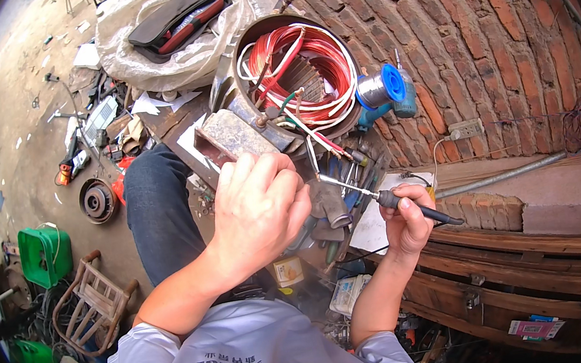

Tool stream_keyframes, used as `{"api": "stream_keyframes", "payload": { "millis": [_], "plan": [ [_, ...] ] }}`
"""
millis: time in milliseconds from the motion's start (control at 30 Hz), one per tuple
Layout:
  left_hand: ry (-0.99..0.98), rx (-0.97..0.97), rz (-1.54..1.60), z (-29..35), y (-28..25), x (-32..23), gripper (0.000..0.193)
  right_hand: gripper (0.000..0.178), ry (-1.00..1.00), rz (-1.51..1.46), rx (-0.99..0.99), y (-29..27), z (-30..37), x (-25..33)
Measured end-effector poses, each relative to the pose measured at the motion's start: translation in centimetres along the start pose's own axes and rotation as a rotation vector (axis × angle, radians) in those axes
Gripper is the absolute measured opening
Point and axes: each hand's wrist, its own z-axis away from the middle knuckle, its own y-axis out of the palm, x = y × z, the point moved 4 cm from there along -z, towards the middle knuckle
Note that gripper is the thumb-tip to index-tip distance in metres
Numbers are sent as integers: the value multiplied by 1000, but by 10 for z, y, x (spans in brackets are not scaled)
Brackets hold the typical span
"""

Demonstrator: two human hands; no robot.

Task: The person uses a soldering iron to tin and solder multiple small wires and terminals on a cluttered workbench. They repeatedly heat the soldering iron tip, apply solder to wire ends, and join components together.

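Observation:
My right hand [406, 223] grips the black handle of a soldering iron [420, 210]. Its metal tip points left and meets, or nearly meets, the bare end of a lead wire [312, 155]. My left hand [257, 204] is closed, knuckles up, just below an open metal terminal box [233, 134]; whatever its fingers hold is hidden. Beyond both hands stands a motor stator housing [243, 44] with red copper windings [321, 49] and white, red and green leads. A spool of solder wire [379, 87] with a blue rim rests at its right side.
Pliers and other hand tools [356, 176] lie under the iron. A brick wall [432, 30] with a socket [466, 129] rises on the right above wooden planks [507, 267]. Left are a flanged metal part [98, 200], a green bin [45, 255] and a small wooden chair [94, 303].

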Motion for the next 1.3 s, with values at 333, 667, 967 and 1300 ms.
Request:
{"api": "stream_keyframes", "payload": {
  "millis": [333,667,967,1300],
  "plan": [
    [1,-10,-18,-1,3,-1,19,23,-2,-6,9,1,-1,0],
    [-7,-20,-29,0,5,-1,18,23,4,-9,-4,1,-1,-1],
    [-2,-3,-12,1,5,-3,19,24,5,-12,2,1,0,-1],
    [-1,-4,-49,0,6,-4,16,23,-5,-11,8,1,0,-1]
  ]
}}
